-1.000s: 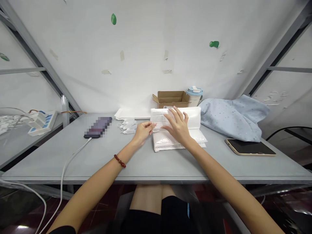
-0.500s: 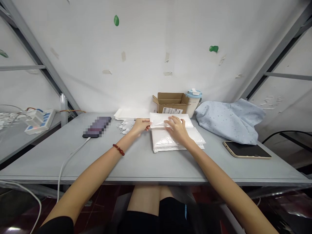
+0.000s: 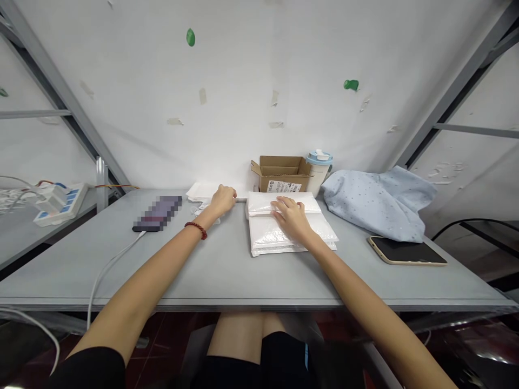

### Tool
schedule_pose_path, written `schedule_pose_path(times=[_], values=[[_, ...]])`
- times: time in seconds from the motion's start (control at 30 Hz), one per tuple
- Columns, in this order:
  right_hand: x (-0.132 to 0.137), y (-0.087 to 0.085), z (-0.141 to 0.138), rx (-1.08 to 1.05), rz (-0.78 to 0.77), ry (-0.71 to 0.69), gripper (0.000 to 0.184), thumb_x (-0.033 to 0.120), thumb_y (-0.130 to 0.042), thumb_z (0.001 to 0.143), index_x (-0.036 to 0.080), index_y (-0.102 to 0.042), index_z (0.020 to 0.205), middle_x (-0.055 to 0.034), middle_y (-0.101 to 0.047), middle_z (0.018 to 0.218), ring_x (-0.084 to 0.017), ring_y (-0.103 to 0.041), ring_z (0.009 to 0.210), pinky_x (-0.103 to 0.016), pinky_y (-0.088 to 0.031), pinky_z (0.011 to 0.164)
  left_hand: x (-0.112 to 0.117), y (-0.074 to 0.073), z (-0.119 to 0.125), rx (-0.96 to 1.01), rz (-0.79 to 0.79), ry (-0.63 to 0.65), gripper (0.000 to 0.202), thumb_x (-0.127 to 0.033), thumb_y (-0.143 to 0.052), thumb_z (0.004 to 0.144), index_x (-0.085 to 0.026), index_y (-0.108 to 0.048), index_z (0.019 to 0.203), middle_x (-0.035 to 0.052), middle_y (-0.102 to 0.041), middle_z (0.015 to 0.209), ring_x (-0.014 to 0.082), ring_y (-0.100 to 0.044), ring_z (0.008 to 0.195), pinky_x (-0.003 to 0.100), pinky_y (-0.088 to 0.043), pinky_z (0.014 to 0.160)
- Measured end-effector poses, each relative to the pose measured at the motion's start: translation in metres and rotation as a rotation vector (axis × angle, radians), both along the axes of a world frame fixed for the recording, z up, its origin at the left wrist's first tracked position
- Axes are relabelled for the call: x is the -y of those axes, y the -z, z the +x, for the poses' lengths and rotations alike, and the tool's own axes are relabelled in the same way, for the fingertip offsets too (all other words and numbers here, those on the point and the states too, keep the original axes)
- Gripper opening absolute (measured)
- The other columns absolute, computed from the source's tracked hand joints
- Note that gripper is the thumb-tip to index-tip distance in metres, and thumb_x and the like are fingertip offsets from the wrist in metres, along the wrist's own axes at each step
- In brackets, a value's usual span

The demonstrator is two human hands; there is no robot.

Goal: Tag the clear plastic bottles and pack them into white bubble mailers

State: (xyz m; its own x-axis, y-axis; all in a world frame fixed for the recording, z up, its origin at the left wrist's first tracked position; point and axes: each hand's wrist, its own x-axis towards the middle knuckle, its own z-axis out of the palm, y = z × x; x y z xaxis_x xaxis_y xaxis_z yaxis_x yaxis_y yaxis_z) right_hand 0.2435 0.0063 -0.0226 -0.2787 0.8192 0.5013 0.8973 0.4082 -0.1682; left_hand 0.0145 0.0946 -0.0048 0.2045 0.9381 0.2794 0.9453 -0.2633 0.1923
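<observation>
White bubble mailers (image 3: 271,231) lie stacked at the middle of the table, with a folded flap or narrow mailer (image 3: 259,202) across the top. My right hand (image 3: 292,219) rests on them, fingers spread and slightly bent. My left hand (image 3: 223,200) is at the back, left of the mailers, fingers curled down at the edge of a flat white stack (image 3: 198,190). Its fingertips are hidden, so what they hold does not show. Small crumpled white pieces (image 3: 197,209) lie beside and partly behind that hand.
Behind the mailers stand an open cardboard box (image 3: 284,167) and a blue-lidded cup (image 3: 319,170). At right, a light blue cloth (image 3: 373,200) overlaps a phone (image 3: 409,252). Another phone (image 3: 158,213) with a white cable (image 3: 109,265) lies left, and a power strip (image 3: 65,208) is farther left.
My left hand has let go of the upper mailer's left edge and moved left to the white stack. The mailer's upper part has settled lower; my right hand stays on it.
</observation>
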Motion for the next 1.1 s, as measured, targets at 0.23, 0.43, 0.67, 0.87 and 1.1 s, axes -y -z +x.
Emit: schedule_pose_path(times=[0.23, 0.43, 0.67, 0.87, 1.1], values=[[0.001, -0.001, -0.001, 0.015, -0.016, -0.003, 0.028, 0.026, -0.040, 0.093, 0.020, -0.058, 0.114, -0.0145, -0.053, 0.130, -0.027, -0.046, 0.119, -0.051, -0.034, 0.092, -0.010, 0.002, 0.001, -0.135, -0.014, -0.075, 0.027, -0.005, -0.045, 0.075, -0.009, -0.069, 0.088, 0.0210, -0.064, 0.086, 0.0309, -0.054, 0.096, 0.035, -0.047, 0.069], [0.001, -0.001, -0.001, 0.012, -0.006, -0.002, 0.027, 0.027, -0.041, 0.092, 0.021, -0.059, 0.113, -0.0143, -0.054, 0.129, -0.027, -0.047, 0.118, -0.050, -0.034, 0.091, -0.007, 0.004, 0.006, -0.203, 0.049, -0.089, 0.033, 0.002, -0.037, 0.076, -0.009, -0.065, 0.089, 0.0206, -0.062, 0.095, 0.0296, -0.054, 0.099, 0.036, -0.046, 0.074], [0.001, 0.000, -0.001, 0.027, 0.014, 0.002, 0.029, 0.026, -0.041, 0.092, 0.021, -0.059, 0.114, -0.0145, -0.054, 0.128, -0.027, -0.048, 0.117, -0.050, -0.036, 0.091, -0.001, -0.017, -0.006, -0.081, 0.239, -0.162, 0.034, 0.000, -0.032, 0.082, -0.014, -0.056, 0.103, 0.0174, -0.061, 0.102, 0.0271, -0.060, 0.091, 0.035, -0.043, 0.073], [0.000, 0.001, 0.000, 0.014, 0.010, -0.011, 0.029, 0.026, -0.040, 0.092, 0.021, -0.059, 0.113, -0.0150, -0.054, 0.129, -0.028, -0.047, 0.118, -0.052, -0.034, 0.092, 0.025, -0.009, -0.023, 0.317, 0.509, -0.236, 0.021, -0.017, -0.034, 0.091, -0.014, -0.054, 0.099, 0.0126, -0.064, 0.092, 0.0245, -0.060, 0.086, 0.035, -0.043, 0.076], [0.003, 0.003, -0.005, -0.025, 0.173, 0.012, 0.046, 0.030, -0.042, 0.090, 0.012, -0.040, 0.133, -0.0219, -0.042, 0.136, -0.032, -0.039, 0.126, -0.052, -0.036, 0.095, 0.063, 0.007, 0.007, 0.367, 0.615, 0.114, 0.020, -0.022, -0.037, 0.093, -0.017, -0.056, 0.096, 0.0110, -0.064, 0.097, 0.0211, -0.060, 0.095, 0.033, -0.045, 0.084]])
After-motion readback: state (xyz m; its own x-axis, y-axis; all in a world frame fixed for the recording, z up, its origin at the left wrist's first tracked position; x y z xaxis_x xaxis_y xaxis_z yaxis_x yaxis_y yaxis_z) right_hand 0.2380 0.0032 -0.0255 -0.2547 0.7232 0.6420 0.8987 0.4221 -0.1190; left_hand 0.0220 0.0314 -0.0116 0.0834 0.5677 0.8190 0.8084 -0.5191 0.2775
